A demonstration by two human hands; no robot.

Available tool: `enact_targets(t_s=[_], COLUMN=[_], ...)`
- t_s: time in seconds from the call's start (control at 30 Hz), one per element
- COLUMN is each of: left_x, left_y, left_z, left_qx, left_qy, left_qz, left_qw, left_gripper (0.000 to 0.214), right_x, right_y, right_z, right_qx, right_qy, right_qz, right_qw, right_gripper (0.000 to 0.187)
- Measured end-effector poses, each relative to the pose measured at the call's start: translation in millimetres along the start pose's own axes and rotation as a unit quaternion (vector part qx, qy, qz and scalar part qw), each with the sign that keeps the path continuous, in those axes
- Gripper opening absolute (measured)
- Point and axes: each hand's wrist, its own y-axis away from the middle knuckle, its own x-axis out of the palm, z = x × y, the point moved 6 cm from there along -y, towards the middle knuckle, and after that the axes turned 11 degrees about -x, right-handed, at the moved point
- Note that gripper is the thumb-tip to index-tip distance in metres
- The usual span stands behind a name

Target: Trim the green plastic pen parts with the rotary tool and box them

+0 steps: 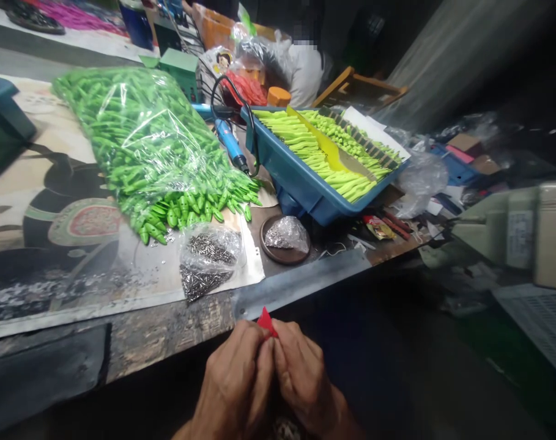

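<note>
The red piece (267, 322) shows only as a pointed tip, rising between your two hands just off the table's near edge. Your fingers hide the rest, so you can't make out its full shape or material. Your left hand (229, 382) and right hand (303, 382) are both closed on it, pinching it from either side, and the bottom of the view cuts off your wrists. Below them, a speckled object (284, 429) is too cut off to identify.

On the table (167, 330), a clear bag of green pieces (140, 146) lies beside a blue tray (296, 183) filled with more green pieces. A blue electric screwdriver (229, 143) sits between them. Nearer you are a clear bag of dark metal bits (207, 263) and a round dish (282, 260) holding another small bag (287, 235). Past the table, a person in white (305, 76) sits partly hidden behind bags, and the right side falls into dim, blurred clutter.
</note>
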Motion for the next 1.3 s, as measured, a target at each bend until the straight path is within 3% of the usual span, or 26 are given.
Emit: enact_targets(t_s=[0.1, 0.27, 0.53, 0.7, 0.87, 0.97, 1.07, 1.17, 1.3], left_x=[0.2, 5.3, 13.4, 12.5, 10.9, 11.8, 11.1, 9.1, 6.6], left_y=[-1, 5, 10, 10, 9, 8, 10, 13, 15], left_z=[-1, 2, 13, 12, 8, 10, 14, 15, 22], left_qx=[-0.003, -0.004, -0.027, -0.049, -0.036, -0.078, -0.136, -0.153, -0.174], left_qy=[-0.014, -0.002, 0.080, 0.109, 0.131, 0.139, 0.151, 0.127, 0.088], left_qz=[-0.001, 0.000, 0.017, 0.008, 0.007, 0.021, 0.029, 0.032, 0.021], left_qw=[1.000, 1.000, 0.996, 0.993, 0.991, 0.987, 0.979, 0.980, 0.980], left_gripper=[0.011, 0.009, 0.015, 0.017, 0.017, 0.015, 0.010, 0.004, 0.006], right_x=[-6, -15, -11, -10, -13, -13, -11, -11, -9], right_y=[-3, -6, 6, 2, -1, 3, 5, 3, -1], right_z=[2, 8, 3, -11, -12, -9, 0, 8, 10], right_qx=[-0.045, -0.031, 0.111, 0.237, 0.268, 0.242, 0.158, 0.082, 0.062], right_qy=[0.044, 0.066, 0.025, -0.089, -0.124, -0.093, -0.023, 0.019, 0.005], right_qz=[0.003, -0.062, -0.099, -0.055, -0.079, -0.105, -0.112, -0.125, -0.109], right_qw=[0.998, 0.995, 0.989, 0.966, 0.952, 0.960, 0.981, 0.989, 0.992], right_gripper=[0.021, 0.018, 0.019, 0.027, 0.028, 0.026, 0.018, 0.021, 0.022])
